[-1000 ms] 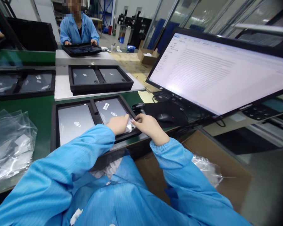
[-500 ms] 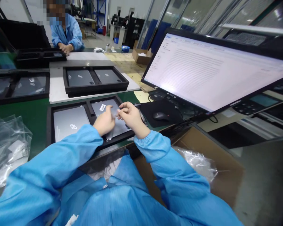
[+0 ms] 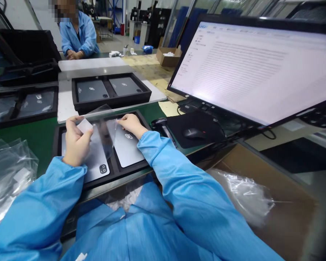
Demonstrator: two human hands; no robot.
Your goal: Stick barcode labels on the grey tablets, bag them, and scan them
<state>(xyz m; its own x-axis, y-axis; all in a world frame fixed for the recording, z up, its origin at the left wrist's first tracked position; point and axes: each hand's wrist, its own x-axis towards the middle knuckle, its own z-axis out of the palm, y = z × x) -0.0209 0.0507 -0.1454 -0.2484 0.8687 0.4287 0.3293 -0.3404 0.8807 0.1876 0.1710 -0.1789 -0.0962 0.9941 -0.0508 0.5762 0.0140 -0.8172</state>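
A black tray lies on the green belt before me with two grey tablets in it. My left hand hovers over the left tablet and pinches a clear protective film with a white label at its corner. The film is lifted off the right tablet and stretches between both hands. My right hand rests on the far edge of the right tablet and pinches the film's other end.
A second tray with two tablets stands behind on a white board. A large monitor is at the right, with a mouse on a black pad. Clear bags lie left. Another person sits far back.
Both hands were together over the right tablet; now the left hand has pulled away to the left, peeling the clear film up off the tablet. The view has shifted slightly.
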